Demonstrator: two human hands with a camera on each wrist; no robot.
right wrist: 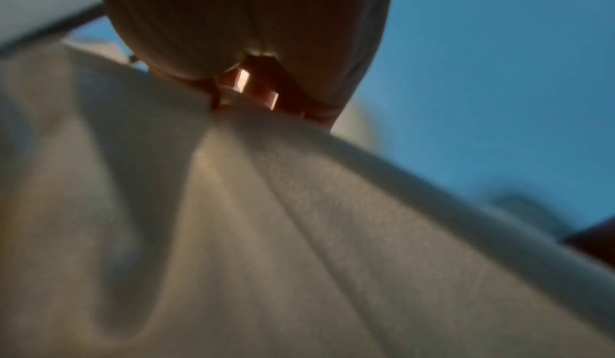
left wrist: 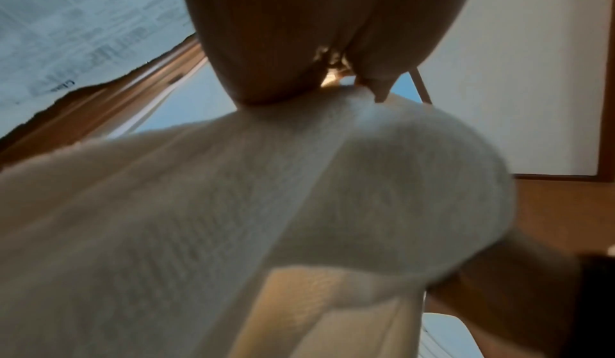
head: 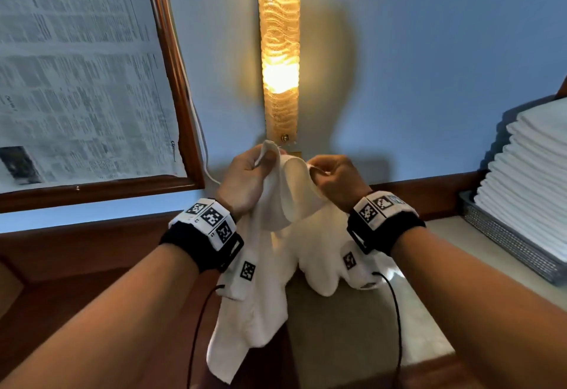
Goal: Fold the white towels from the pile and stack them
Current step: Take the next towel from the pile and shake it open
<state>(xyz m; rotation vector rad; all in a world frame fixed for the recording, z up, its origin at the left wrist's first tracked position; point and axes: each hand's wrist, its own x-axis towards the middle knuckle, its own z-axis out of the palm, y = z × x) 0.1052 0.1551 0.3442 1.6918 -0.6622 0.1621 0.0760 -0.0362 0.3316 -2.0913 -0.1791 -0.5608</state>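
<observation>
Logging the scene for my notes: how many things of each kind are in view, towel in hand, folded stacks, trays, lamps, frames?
White towel held up by both hands: 1
Stack of folded towels: 1
Mesh tray: 1
Wall lamp: 1
Framed newspaper: 1
Total: 5

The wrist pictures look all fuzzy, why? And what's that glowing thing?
Head view: a lit wall lamp glows yellow, casting a shadow halo on the blue wall. Left wrist view: the towel is too close, blurred. Right wrist view: dim, smeared, the hand backlit.

I see the towel (head: 270,266) held up between my left hand (head: 245,177) and right hand (head: 337,180), above the counter (head: 352,327). A stack of folded towels (head: 527,180) sits in a tray (head: 506,244) at right; a wall lamp (head: 279,51) stands behind.
</observation>
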